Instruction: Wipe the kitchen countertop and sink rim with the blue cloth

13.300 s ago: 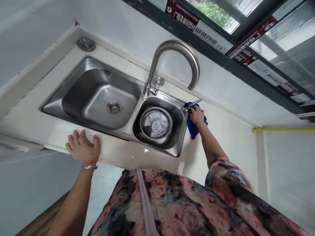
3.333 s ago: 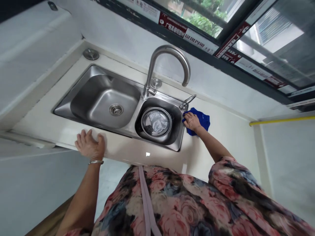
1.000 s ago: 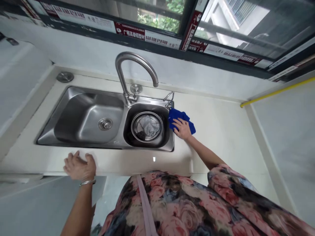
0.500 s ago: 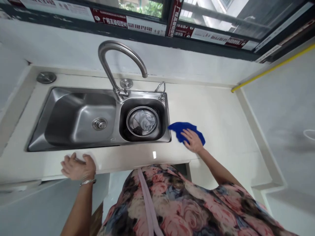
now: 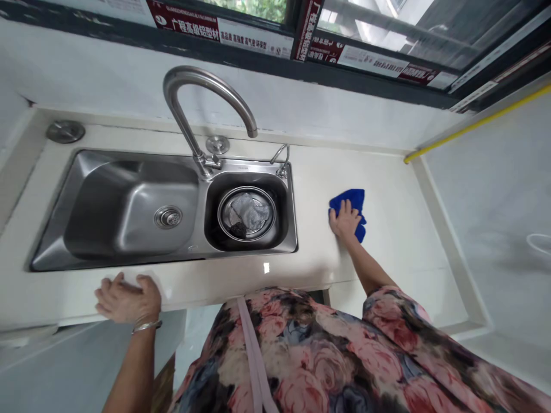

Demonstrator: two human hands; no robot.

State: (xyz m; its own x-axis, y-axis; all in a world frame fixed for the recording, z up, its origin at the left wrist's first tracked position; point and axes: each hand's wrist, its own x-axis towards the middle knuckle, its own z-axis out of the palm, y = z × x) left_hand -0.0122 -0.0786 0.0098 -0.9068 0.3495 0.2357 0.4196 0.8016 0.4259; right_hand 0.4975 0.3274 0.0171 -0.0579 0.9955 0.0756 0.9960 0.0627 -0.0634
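right hand (image 5: 345, 221) flat, fingers spread, pressing crumpled blue cloth (image 5: 349, 205) onto cream stone countertop (image 5: 387, 229), right of double stainless steel sink (image 5: 129, 206) | left hand (image 5: 128, 298) open, resting on counter's front edge

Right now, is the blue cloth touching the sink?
Apart. The head view shows a strip of bare counter between the cloth and the right rim of the sink. The right hand lies flat on the cloth.
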